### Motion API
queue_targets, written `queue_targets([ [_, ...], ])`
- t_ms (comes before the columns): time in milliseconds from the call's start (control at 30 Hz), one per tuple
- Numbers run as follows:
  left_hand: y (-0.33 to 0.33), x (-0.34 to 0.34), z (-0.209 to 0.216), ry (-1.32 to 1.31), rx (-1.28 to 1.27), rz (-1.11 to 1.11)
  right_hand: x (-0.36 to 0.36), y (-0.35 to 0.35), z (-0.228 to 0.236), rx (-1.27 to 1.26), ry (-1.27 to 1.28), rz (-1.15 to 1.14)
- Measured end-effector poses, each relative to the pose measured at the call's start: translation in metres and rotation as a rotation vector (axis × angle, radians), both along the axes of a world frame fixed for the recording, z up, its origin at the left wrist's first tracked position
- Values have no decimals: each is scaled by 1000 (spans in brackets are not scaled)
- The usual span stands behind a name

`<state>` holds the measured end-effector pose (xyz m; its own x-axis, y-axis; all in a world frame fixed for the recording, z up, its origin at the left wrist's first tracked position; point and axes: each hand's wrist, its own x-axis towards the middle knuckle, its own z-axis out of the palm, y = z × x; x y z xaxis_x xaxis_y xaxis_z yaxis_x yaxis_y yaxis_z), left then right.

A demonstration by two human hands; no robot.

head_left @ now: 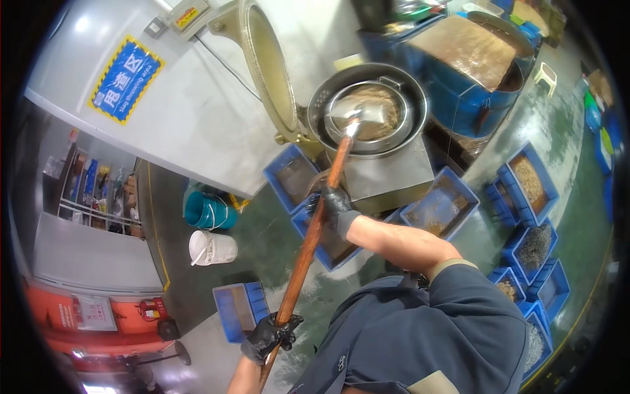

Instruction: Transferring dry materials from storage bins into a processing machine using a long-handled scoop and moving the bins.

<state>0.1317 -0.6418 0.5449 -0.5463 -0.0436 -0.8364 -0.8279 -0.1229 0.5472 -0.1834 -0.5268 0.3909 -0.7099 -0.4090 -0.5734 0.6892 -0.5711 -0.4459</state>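
Right hand (335,207), black-gloved, is wrapped around the shovel (306,259); the left hand (270,336) grips it lower, near 7 o'clock. The shovel's blurred blade (365,114) is at 1 o'clock, within the steel drum (319,108) that holds tan grit (387,119). A teal bucket (207,211) stands at 9 o'clock, a blue crate (463,191) at 3.

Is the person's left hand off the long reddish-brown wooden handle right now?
No, the black-gloved left hand grips the wooden handle, while the black-gloved right hand holds it nearer the metal shovel head.
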Motion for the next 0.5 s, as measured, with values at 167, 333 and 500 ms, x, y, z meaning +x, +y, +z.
queue_targets([
  [167, 31, -68, -47, -49, -40, -7, -66, 16, -28, 67, -46, 75],
  [333, 36, -73, 19, -82, -26, -45, -75, 11, -65, 107, 151, 60],
  [500, 12, 4, 71, -101, -114, -45, 19, 5, 30, 39, 63, 92],
])
